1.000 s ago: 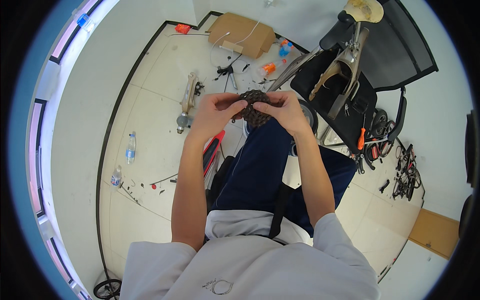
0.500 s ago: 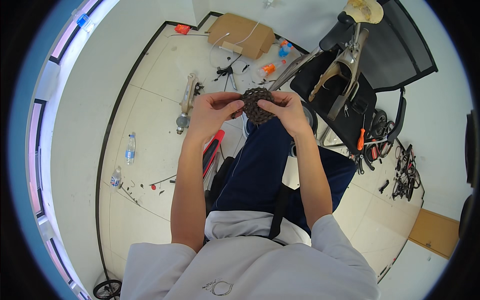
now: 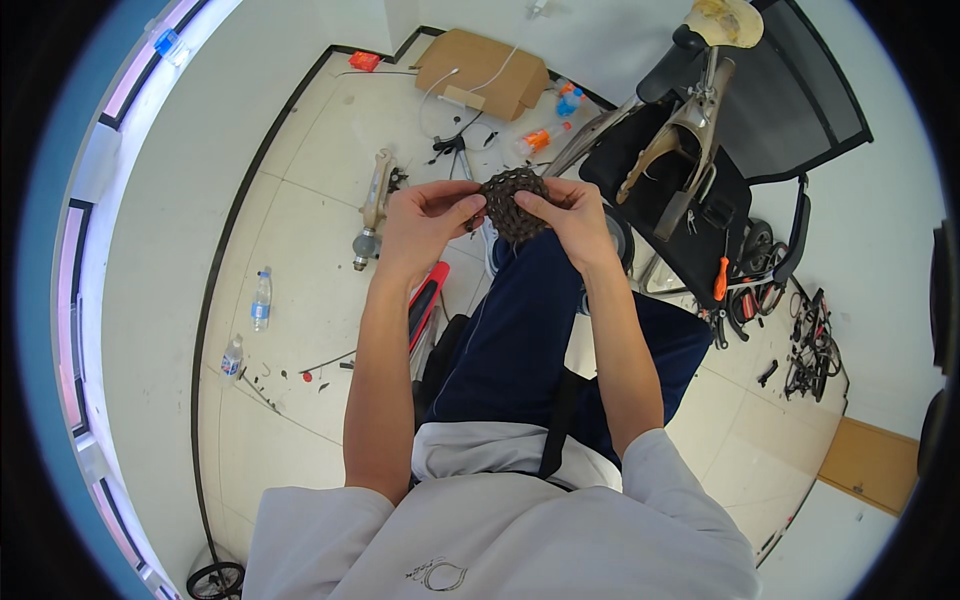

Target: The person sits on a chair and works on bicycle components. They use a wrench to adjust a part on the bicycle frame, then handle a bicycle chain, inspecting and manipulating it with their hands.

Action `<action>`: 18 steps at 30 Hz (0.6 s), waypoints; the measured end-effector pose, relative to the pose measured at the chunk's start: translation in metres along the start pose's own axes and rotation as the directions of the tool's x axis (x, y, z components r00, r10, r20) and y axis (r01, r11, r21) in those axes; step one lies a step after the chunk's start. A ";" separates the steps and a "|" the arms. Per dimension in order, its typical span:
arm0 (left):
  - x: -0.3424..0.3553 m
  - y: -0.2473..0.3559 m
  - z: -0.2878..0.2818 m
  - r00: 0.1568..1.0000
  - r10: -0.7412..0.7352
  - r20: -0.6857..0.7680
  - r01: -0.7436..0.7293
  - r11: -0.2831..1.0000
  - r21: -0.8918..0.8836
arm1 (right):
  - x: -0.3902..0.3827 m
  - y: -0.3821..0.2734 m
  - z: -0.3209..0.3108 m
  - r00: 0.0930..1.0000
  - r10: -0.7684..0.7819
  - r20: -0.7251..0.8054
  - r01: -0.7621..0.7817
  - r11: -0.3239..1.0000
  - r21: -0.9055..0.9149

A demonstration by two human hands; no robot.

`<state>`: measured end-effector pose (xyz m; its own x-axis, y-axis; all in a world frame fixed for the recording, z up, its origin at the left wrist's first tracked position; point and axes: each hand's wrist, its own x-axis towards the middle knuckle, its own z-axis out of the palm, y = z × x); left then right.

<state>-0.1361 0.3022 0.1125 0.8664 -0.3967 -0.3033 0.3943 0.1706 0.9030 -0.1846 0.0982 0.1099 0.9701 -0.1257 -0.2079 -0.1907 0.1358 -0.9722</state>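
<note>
Between both hands, over my knees, I hold a dark brown bicycle chain (image 3: pixel 514 208) coiled into a flat, round bundle. My left hand (image 3: pixel 420 226) pinches its left edge between thumb and fingers; a short bit of chain dangles below those fingertips. My right hand (image 3: pixel 578 222) grips the right side, its thumb lying across the front of the coil and its fingers curled behind, mostly hidden. On the floor to the left of my left hand lies a worn metal bicycle part (image 3: pixel 375 207) shaped like a tube.
At right, a black office chair (image 3: pixel 620 160) carries a bicycle frame piece (image 3: pixel 703 120) and an orange-handled screwdriver (image 3: pixel 721 279). A cardboard box (image 3: pixel 485 72) lies ahead by the wall. Plastic bottles (image 3: pixel 261 300) stand at left. Dark bicycle parts (image 3: pixel 815 345) are heaped far right.
The coiled chain has tilted and turned slightly in my fingers, its upper edge shifting a little. My right hand has moved slightly left; both hands keep their hold.
</note>
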 end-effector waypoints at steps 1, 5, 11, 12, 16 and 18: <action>0.000 0.001 0.001 1.000 -0.007 -0.004 0.007 1.000 0.013 | 0.000 0.001 0.002 1.000 -0.010 -0.012 0.010 1.000 0.020; 0.000 -0.001 0.001 0.999 0.022 -0.030 -0.021 0.999 0.030 | 0.000 0.010 0.012 0.995 -0.019 -0.095 0.030 0.993 0.112; 0.001 -0.002 0.004 0.996 0.048 -0.070 -0.047 0.999 0.008 | -0.003 0.022 0.029 0.982 0.011 -0.186 0.049 0.948 0.314; 0.001 -0.004 0.005 0.994 0.062 -0.087 -0.062 0.998 0.005 | -0.004 0.024 0.033 0.980 0.016 -0.197 0.051 0.942 0.332; 0.001 -0.006 0.007 0.990 0.087 -0.114 -0.088 0.996 -0.008 | -0.008 0.033 0.038 0.978 0.041 -0.205 0.047 0.913 0.404; 0.001 -0.004 0.007 0.995 0.035 -0.095 -0.037 0.999 -0.024 | -0.010 0.034 0.039 0.979 0.055 -0.197 0.035 0.904 0.426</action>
<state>-0.1387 0.2946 0.1106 0.9047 -0.3032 -0.2995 0.3693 0.2068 0.9060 -0.1945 0.1425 0.0829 0.9093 -0.3093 -0.2782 -0.0744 0.5371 -0.8402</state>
